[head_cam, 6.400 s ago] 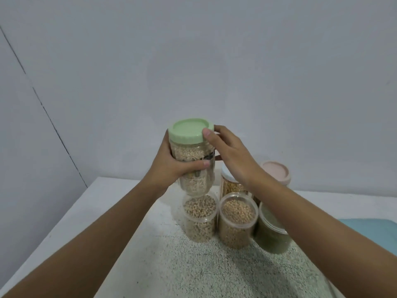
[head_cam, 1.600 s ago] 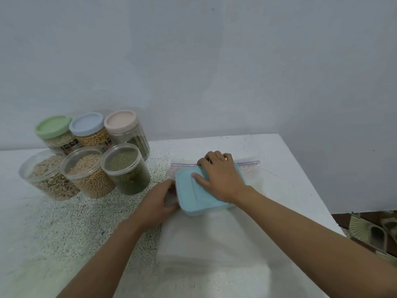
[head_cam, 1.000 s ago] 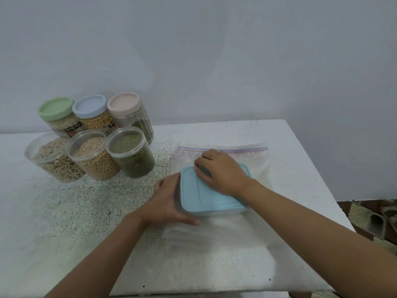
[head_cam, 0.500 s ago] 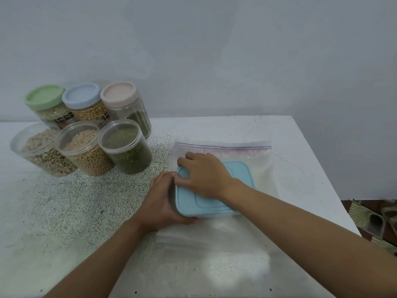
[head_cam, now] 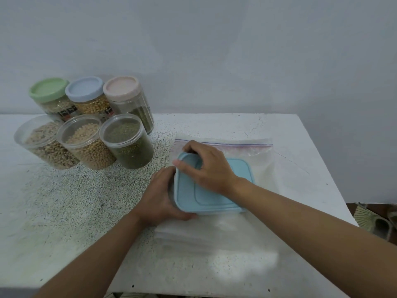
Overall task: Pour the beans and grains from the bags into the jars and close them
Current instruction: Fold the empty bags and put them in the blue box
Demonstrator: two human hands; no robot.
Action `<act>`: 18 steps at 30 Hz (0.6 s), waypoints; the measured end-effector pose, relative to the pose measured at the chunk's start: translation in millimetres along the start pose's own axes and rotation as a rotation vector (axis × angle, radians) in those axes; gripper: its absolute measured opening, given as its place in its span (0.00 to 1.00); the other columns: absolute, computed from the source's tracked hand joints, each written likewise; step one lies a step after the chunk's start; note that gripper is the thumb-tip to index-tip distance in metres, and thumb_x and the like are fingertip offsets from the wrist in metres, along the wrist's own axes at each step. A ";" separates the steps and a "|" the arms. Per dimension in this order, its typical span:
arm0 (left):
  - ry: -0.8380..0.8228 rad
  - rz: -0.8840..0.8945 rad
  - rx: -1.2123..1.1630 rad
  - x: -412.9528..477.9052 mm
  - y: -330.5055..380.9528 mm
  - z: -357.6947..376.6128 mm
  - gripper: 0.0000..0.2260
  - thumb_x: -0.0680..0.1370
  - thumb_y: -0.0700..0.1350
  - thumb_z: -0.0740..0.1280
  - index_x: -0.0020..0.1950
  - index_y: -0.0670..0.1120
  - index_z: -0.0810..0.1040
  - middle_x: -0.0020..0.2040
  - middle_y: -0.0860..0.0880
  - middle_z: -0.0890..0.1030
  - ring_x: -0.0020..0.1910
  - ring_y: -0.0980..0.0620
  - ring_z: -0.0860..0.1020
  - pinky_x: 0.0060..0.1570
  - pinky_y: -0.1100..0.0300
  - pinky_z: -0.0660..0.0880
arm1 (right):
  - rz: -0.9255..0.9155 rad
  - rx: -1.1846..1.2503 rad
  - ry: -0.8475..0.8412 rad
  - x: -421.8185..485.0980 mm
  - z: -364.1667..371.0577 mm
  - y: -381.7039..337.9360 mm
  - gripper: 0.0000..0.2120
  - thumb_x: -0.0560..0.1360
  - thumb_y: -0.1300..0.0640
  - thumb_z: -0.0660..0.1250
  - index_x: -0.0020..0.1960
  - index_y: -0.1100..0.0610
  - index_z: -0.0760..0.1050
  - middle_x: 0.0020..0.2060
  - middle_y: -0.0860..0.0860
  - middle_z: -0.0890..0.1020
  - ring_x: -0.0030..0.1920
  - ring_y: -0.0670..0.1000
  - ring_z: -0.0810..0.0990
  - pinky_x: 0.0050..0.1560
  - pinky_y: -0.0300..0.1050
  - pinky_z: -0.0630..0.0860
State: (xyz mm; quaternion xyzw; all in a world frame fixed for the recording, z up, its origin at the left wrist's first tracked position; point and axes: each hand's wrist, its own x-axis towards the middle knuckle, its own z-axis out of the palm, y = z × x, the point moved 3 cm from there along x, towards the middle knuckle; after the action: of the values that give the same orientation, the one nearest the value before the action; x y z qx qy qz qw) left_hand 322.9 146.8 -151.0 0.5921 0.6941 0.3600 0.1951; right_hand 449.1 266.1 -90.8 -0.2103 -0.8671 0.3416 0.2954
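A square container with a light blue lid (head_cam: 217, 196) rests on a stack of clear zip bags (head_cam: 236, 229) at the table's right half. My left hand (head_cam: 159, 198) grips the container's left side. My right hand (head_cam: 206, 166) lies on the lid, fingers curled over its far left corner. At the back left stand three jars with a green lid (head_cam: 49, 89), a blue lid (head_cam: 84, 88) and a pink lid (head_cam: 122, 87). In front of them stand three clear-lidded jars holding mixed grains (head_cam: 43, 143), pale beans (head_cam: 86, 143) and green beans (head_cam: 126, 140).
The white speckled table (head_cam: 64, 201) ends at a wall behind and drops off at the right edge (head_cam: 335, 179), where a patterned floor shows below. The top zip bag's seal strip (head_cam: 236, 144) lies beyond the container.
The green-lidded jar now stands with the others. Both hands moved to the blue container on the bags; my right hand slid from the lid's middle to its far left corner.
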 end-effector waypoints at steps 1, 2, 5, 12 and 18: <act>-0.010 -0.007 -0.002 -1.4 0.3 0.2 0.49 0.54 0.63 0.86 0.70 0.53 0.71 0.64 0.55 0.76 0.63 0.48 0.76 0.58 0.42 0.75 | 0.003 0.049 0.012 -1.1 -3.2 -3.9 0.20 0.74 0.34 0.66 0.46 0.52 0.72 0.38 0.43 0.77 0.39 0.47 0.75 0.44 0.48 0.74; -0.016 -0.013 -0.004 -2.3 1.2 0.5 0.48 0.54 0.65 0.85 0.70 0.53 0.72 0.63 0.56 0.76 0.62 0.48 0.76 0.58 0.43 0.75 | 0.008 0.120 0.028 -1.4 -7.7 -7.2 0.20 0.73 0.35 0.68 0.45 0.52 0.72 0.36 0.43 0.75 0.38 0.47 0.74 0.42 0.47 0.73; -0.005 -0.023 -0.004 -5.1 4.9 -1.3 0.46 0.53 0.66 0.84 0.67 0.56 0.73 0.58 0.60 0.74 0.59 0.53 0.74 0.57 0.47 0.74 | 0.080 0.405 0.066 1.7 -22.0 -17.9 0.21 0.72 0.40 0.73 0.40 0.57 0.71 0.32 0.42 0.72 0.34 0.45 0.70 0.38 0.41 0.68; -0.006 -0.067 0.007 -4.2 3.5 -3.5 0.49 0.52 0.65 0.85 0.70 0.56 0.71 0.61 0.62 0.73 0.61 0.55 0.72 0.62 0.53 0.72 | 0.120 0.550 0.018 6.9 -59.6 -30.7 0.20 0.69 0.49 0.77 0.39 0.58 0.67 0.31 0.43 0.69 0.33 0.46 0.67 0.35 0.35 0.66; -0.037 -0.112 -0.004 -7.2 5.8 -3.6 0.53 0.53 0.67 0.83 0.74 0.56 0.69 0.66 0.61 0.72 0.66 0.55 0.71 0.70 0.49 0.68 | 0.128 0.621 -0.003 10.6 -88.9 -29.5 0.15 0.67 0.55 0.66 0.34 0.64 0.63 0.31 0.56 0.64 0.34 0.52 0.61 0.35 0.45 0.59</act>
State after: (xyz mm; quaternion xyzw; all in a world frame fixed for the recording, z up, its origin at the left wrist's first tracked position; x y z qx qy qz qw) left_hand 325.9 139.1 -145.5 0.5586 0.7216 0.3388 0.2290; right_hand 494.7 293.8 -13.2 -0.1635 -0.7068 0.6083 0.3220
